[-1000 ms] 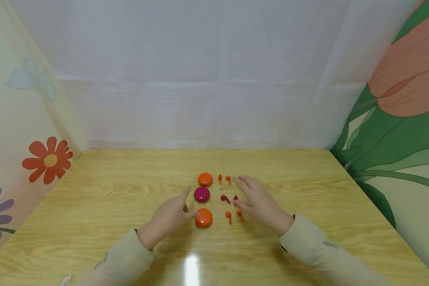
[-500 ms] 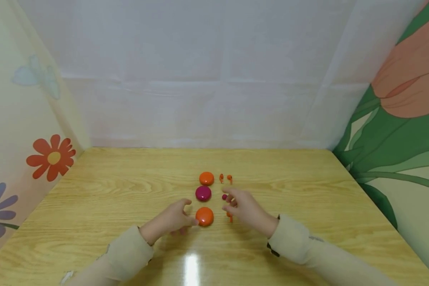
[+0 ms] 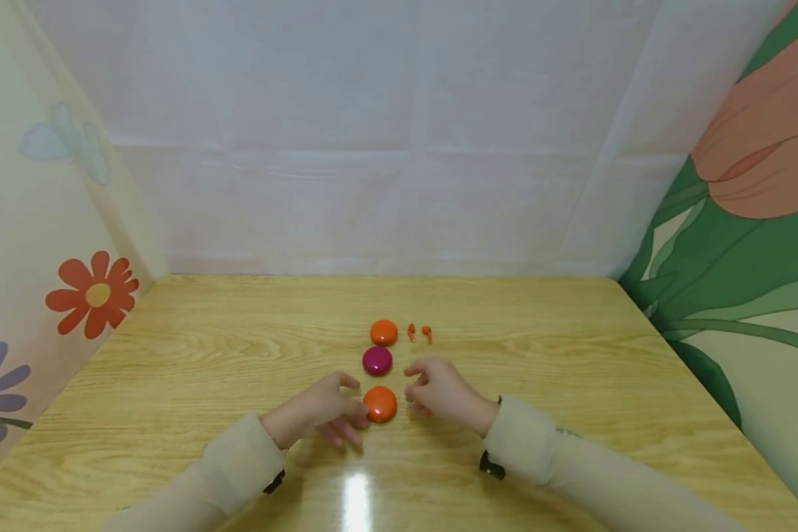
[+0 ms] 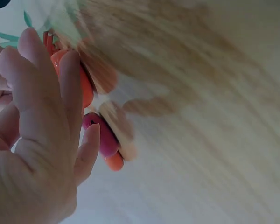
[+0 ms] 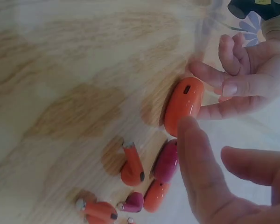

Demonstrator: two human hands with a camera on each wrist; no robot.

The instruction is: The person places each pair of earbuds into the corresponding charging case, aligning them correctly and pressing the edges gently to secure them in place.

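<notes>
The near orange earbud case (image 3: 380,404) lies between my two hands. My left hand (image 3: 326,410) is at its left side, fingers loosely bent, with fingertips at the case; whether they press it I cannot tell. To the right, my right hand (image 3: 442,391) hovers with thumb and forefinger apart, holding nothing. Below that hand, the right wrist view shows an orange earbud (image 5: 133,169), a second orange earbud (image 5: 100,212) and a magenta earbud (image 5: 133,203). The head view has these hidden behind the hand. A magenta case (image 3: 377,360) sits just beyond the orange one.
Farther back on the wooden table (image 3: 239,332) are another orange case (image 3: 383,332) and a pair of small orange earbuds (image 3: 427,334). A white cloth (image 3: 399,185) hangs behind the table, and flower-patterned walls flank it.
My right hand has come left and toward me, now covering the magenta and near orange earbuds. The left hand has lowered to the near orange case's side. The cases stay in place.
</notes>
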